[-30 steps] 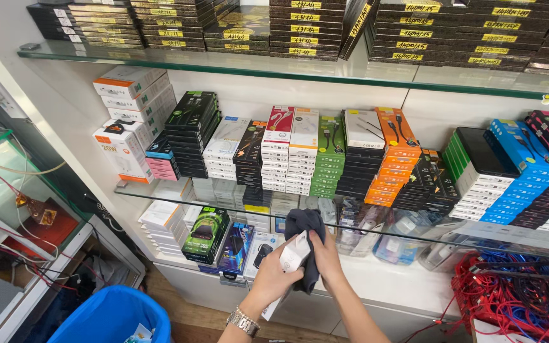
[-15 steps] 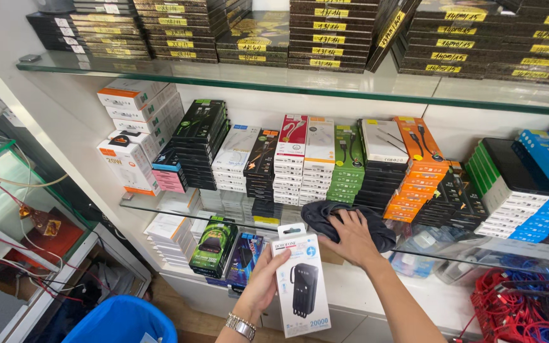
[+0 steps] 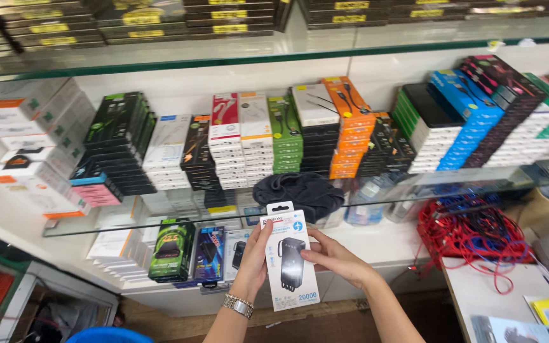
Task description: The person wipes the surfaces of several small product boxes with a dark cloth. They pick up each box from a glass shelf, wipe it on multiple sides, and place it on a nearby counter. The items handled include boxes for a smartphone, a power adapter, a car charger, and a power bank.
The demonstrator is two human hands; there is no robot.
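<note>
Right hand left the dark cloth on glass shelf, now also holds white pkg.

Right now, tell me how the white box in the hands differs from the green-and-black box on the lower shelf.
The white box is held up by the left hand and right hand; the green-and-black box stands on the lower shelf, untouched. The white box is pale with a dark device pictured; the green-and-black box is mostly dark. Both are flat, upright retail packs.

bright even light, glare on glass shelf, edges blurred.
</note>
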